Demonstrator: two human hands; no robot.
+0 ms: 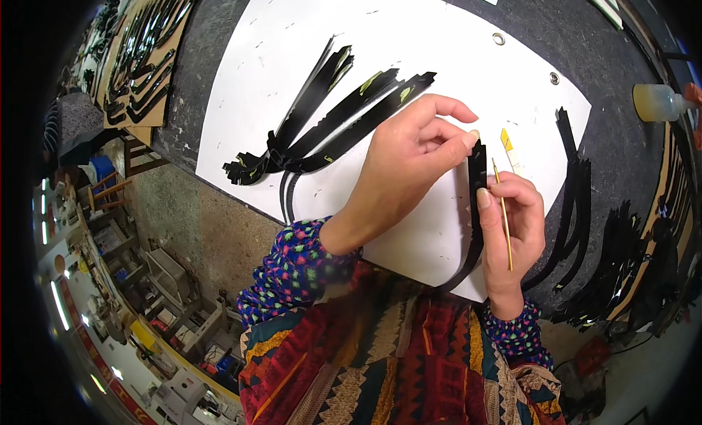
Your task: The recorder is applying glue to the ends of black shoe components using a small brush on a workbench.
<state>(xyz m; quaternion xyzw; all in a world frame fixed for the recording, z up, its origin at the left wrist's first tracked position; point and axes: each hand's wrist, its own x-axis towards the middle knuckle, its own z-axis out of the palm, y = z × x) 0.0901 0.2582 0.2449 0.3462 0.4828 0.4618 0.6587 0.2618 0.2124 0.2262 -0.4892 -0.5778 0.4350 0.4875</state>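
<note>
A black strip (474, 238) runs upright in front of me, bending left at its lower end near the front edge of a white sheet (409, 228). My left hand (417, 147) pinches its top end between thumb and forefinger. Between the fingers of my right hand (515, 235) is a thin gold-coloured stick (507, 238), its narrow tip pointing up beside the strip. The right thumb and fingertips lie close against the strip; whether they press on it I cannot tell. A small yellow pointed piece (509, 146) lies on the sheet just above my right hand.
Left on the sheet lies a bundle of black strips (314, 107) with yellowish marks. More black strips (574, 184) hang over the table's right side. A squeeze bottle (654, 103) stands far right. Glossy black pieces rest on a brown board (157, 96) at far left. Two metal eyelets (499, 39) pierce the sheet.
</note>
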